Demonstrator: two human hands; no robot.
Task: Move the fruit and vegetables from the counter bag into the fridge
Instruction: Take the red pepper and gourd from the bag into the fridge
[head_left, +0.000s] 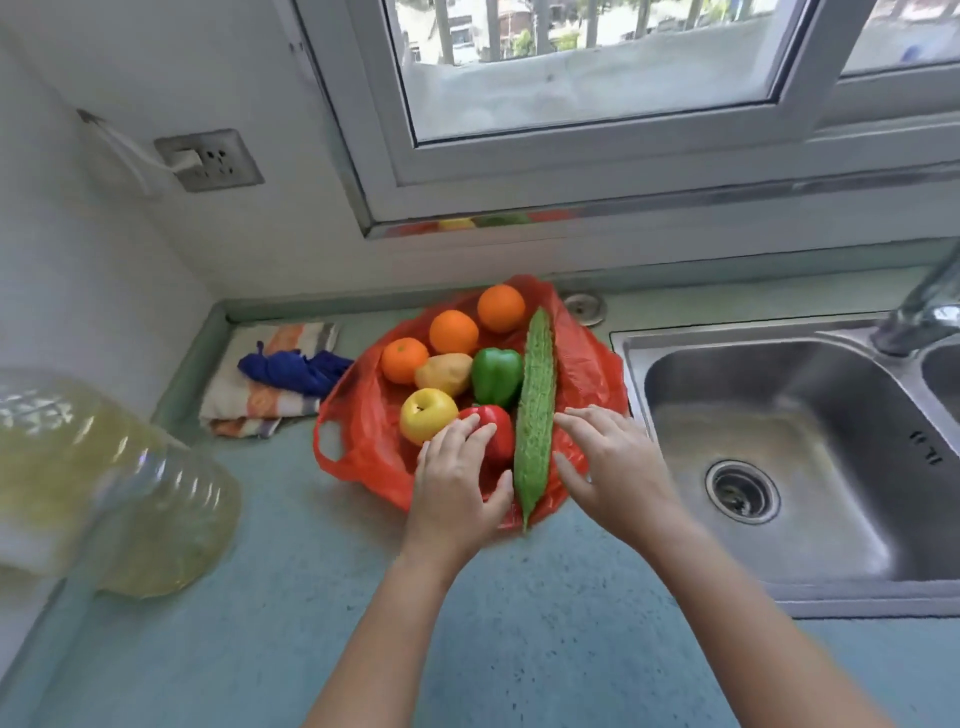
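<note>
A red plastic bag (363, 410) lies spread open on the teal counter. On it rest three oranges (453, 331), a potato (444, 373), a yellow apple (427, 414), a green pepper (496, 376), a red pepper (500, 431) and a long bitter gourd (535, 410). My left hand (457, 483) lies over the red pepper, fingers spread and touching it, thumb near the gourd. My right hand (608, 467) hovers open just right of the gourd, over the bag's edge. The fridge is out of view.
A steel sink (779, 467) with a tap (924, 306) sits to the right. A folded striped towel with a blue cloth (291, 371) lies left of the bag. A large oil jug (104, 483) stands at the near left. Wall socket and window are behind.
</note>
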